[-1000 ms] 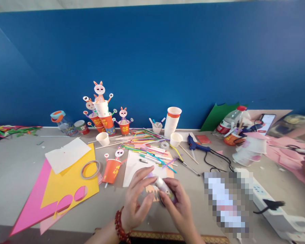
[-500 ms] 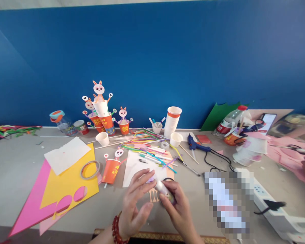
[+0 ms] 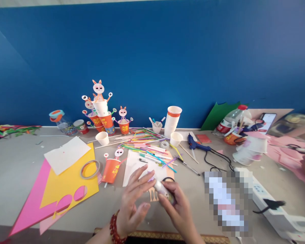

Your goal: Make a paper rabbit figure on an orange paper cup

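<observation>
Head view: right hand [image 3: 180, 207] clasps tube [image 3: 159, 186] (left hand [image 3: 131, 203] spread).

Soft, even light, with a blurred, stretched right edge and 1 pixelated patch [image 3: 227, 203].

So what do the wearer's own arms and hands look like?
Both forearms bare as far as visible, no sleeves or gloves. Left hand: bracelet of dark red, rounded beads around the wrist. Right hand: no bracelet visible. No cables or markings visible.

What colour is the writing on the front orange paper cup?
Yellow writing on the orange paper cup, best seen in the head view.
</observation>
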{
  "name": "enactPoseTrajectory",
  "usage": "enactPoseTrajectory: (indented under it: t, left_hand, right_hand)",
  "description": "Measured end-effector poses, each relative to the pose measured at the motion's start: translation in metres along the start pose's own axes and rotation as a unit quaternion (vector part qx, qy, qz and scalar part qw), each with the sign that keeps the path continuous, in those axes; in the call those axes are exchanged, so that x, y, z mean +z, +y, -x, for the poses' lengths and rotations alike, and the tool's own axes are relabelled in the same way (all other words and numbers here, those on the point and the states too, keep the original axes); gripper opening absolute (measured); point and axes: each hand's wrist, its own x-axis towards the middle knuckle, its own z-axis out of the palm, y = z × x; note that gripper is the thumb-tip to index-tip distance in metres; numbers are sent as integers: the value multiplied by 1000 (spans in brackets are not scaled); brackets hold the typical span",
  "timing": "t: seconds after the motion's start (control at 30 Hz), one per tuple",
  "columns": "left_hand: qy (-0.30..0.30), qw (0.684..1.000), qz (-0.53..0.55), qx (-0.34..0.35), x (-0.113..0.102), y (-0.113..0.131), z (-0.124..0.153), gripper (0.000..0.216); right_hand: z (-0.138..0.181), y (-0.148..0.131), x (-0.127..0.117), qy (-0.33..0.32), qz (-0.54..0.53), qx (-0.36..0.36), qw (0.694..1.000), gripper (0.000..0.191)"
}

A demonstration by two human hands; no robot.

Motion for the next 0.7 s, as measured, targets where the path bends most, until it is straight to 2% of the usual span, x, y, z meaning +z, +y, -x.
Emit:
enactPoseTrajectory:
  t: [0.43, 0.7]
  left_hand:
    - [0, 1000, -15, 10, 0, -6, 3, 49]
    - [5, 1000, 19, 5, 1, -7, 5, 50]
  right_hand:
    - [-5, -7, -1, 0, 0, -18, 1000, 18]
    - [-6, -7, -3, -3, 1, -19, 1000, 17]
